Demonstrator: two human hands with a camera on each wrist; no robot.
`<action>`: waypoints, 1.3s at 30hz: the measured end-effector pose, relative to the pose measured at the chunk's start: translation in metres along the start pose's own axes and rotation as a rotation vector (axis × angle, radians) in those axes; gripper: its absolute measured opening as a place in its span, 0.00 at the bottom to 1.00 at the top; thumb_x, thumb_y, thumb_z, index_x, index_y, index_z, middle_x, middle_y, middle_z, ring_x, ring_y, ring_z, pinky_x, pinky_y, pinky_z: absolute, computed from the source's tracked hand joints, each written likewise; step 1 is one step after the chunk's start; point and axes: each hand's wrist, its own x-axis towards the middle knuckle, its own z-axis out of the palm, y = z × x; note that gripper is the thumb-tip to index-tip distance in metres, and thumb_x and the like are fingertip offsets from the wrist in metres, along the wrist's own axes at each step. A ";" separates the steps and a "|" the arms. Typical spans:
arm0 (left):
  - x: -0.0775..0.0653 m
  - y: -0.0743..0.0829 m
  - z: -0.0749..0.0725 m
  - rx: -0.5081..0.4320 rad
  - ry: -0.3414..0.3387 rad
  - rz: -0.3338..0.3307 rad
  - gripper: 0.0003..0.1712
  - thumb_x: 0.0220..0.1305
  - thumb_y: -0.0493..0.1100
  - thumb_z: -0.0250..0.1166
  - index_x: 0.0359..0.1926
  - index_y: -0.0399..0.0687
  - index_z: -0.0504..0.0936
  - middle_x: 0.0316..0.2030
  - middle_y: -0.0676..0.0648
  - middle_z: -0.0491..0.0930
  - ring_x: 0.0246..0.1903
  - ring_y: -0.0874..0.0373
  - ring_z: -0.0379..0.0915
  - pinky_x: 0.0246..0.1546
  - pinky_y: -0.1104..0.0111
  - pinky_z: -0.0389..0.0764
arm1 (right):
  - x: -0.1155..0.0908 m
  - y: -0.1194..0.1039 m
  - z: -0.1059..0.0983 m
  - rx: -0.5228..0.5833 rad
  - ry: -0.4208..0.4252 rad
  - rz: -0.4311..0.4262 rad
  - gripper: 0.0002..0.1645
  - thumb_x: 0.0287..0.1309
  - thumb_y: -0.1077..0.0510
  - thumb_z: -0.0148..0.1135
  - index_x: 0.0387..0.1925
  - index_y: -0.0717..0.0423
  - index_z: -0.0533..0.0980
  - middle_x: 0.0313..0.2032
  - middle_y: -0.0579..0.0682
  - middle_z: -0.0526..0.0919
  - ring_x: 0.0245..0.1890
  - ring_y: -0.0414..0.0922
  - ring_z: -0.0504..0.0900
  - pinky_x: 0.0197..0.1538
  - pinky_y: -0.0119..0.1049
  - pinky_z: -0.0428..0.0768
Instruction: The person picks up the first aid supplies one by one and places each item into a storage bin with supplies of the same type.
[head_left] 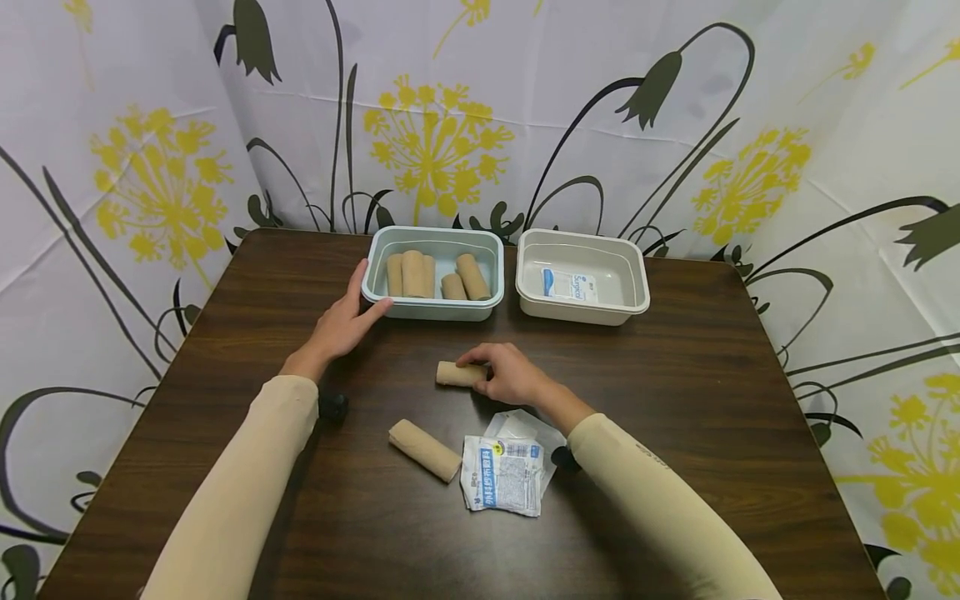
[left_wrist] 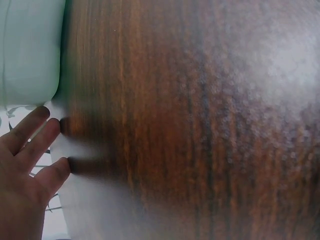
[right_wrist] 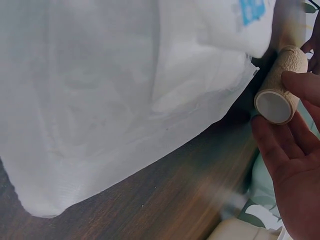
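Observation:
In the head view, my right hand (head_left: 513,375) pinches a tan bandage roll (head_left: 452,374) over the middle of the table. The right wrist view shows the crinkled surface and pale round end of that roll (right_wrist: 281,87) between thumb and fingers. My left hand (head_left: 341,323) rests at the left side of a light blue plastic bin (head_left: 442,310), fingers extended and thumb by its front rim. Several tan rolls (head_left: 413,273) lie inside this bin. Another bandage roll (head_left: 425,451) lies on the table nearer the front, beside white printed packets (head_left: 504,475).
Right of the blue bin stands a cream plastic bin (head_left: 583,312) with a white and blue packet (head_left: 570,286) in it. The dark wooden table (head_left: 697,375) carries everything. A flowered curtain (head_left: 555,108) hangs behind and at the sides.

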 end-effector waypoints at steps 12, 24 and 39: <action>0.000 -0.001 0.000 0.003 0.000 0.000 0.51 0.66 0.74 0.47 0.75 0.74 0.24 0.77 0.43 0.43 0.70 0.32 0.48 0.62 0.33 0.50 | -0.003 0.001 0.001 -0.001 -0.018 0.010 0.24 0.55 0.66 0.68 0.55 0.54 0.79 0.52 0.50 0.82 0.46 0.41 0.79 0.50 0.36 0.77; -0.001 0.001 0.000 0.000 -0.004 -0.002 0.50 0.66 0.74 0.47 0.74 0.77 0.23 0.77 0.43 0.42 0.71 0.32 0.47 0.62 0.33 0.50 | -0.013 0.003 -0.002 0.023 -0.030 0.015 0.24 0.54 0.64 0.69 0.55 0.57 0.79 0.50 0.51 0.83 0.46 0.43 0.80 0.52 0.40 0.77; 0.000 0.000 0.000 0.000 -0.002 -0.003 0.50 0.66 0.74 0.47 0.74 0.78 0.23 0.77 0.44 0.41 0.71 0.32 0.47 0.62 0.32 0.49 | -0.024 0.009 -0.016 0.155 0.003 0.022 0.23 0.54 0.66 0.69 0.54 0.60 0.79 0.50 0.53 0.82 0.48 0.45 0.80 0.49 0.37 0.80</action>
